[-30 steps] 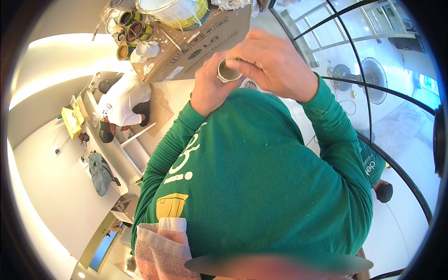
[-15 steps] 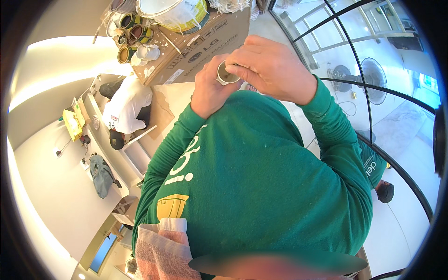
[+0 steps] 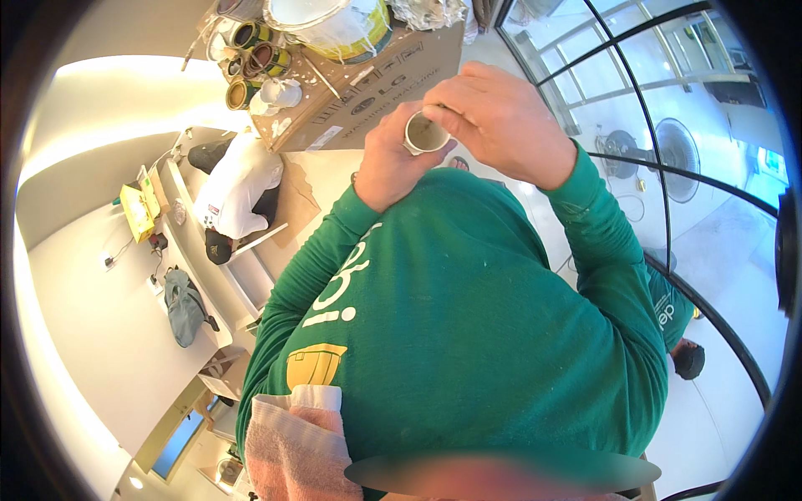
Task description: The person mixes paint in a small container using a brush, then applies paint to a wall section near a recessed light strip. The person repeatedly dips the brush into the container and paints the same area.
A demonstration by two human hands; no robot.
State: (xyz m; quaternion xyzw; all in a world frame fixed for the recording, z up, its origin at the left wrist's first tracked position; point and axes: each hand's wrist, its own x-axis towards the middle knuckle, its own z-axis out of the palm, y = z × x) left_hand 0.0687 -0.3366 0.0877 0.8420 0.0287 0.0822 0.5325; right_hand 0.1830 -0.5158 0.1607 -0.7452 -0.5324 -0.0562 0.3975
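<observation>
While the left hand wraps its fingers round a small pale cup, the right hand arches over the far right of the rim, thumb and fingertips drawn close together at the opening. Whether those right fingers pinch a thin stirrer or the rim itself is not clear from this view. The cup sits in front of the chest, its mouth tipped toward the camera, with a greyish inside and a darker patch near the right fingers.

The step in hand looks like stirring or scraping inside the cup; the next move would call for a firm left hold and small turns of the right wrist.

Just beyond the hands stands a cardboard box, bearing a paint-smeared bucket, small paint cans and a stick. Farther left, a co-worker in a white shirt bends low, with a grey backpack nearby. To the right, a fan shows at the black-framed glass. A pink towel hangs over the wearer's green shirt.
</observation>
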